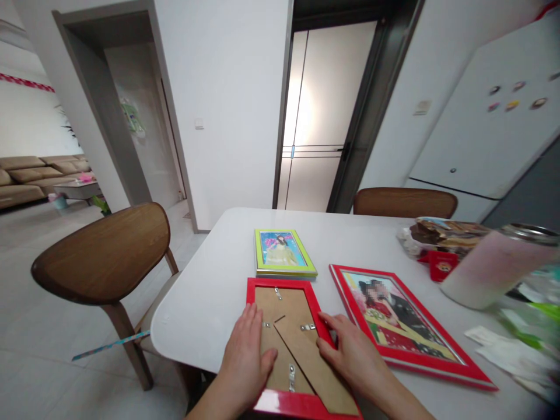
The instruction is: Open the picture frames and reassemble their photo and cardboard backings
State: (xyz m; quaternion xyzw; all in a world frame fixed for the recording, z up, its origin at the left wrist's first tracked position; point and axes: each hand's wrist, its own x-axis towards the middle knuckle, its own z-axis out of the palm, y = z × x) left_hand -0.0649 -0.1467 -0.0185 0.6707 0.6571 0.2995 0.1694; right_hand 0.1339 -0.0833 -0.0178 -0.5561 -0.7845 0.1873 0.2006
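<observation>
Face-down red frame [321, 401], landmark, on the near edge of the white table [205, 262], its brown backing and metal clips uppermost. Left hand [247, 353]: laid flat over the landmark's left side, fingers together. Right hand [350, 350]: at the landmark's right side, fingers slightly curled on its border. Beyond the landmark, the yellow-green frame [285, 271], picture up; to its right, the larger red frame [441, 370], also picture up
</observation>
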